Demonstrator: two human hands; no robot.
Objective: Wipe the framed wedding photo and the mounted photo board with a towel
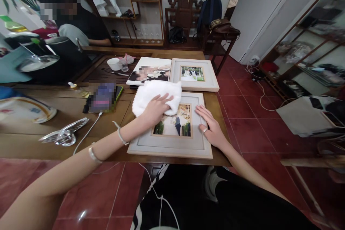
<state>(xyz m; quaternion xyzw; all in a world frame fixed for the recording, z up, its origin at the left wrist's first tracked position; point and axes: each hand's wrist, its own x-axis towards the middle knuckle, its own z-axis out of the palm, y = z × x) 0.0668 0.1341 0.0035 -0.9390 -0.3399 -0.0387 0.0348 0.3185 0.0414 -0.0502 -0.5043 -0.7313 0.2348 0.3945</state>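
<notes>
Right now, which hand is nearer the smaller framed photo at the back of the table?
Left. The left hand presses the white cloth just below the smaller framed photo; the right hand lies flat lower on the near frame.

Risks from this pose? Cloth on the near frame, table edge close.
1. The near frame lies at the wooden table edge; a hard wipe by the left hand with the white cloth might slide it off, though the right hand rests flat on it.
2. The cloth may bump the far frame.
</notes>
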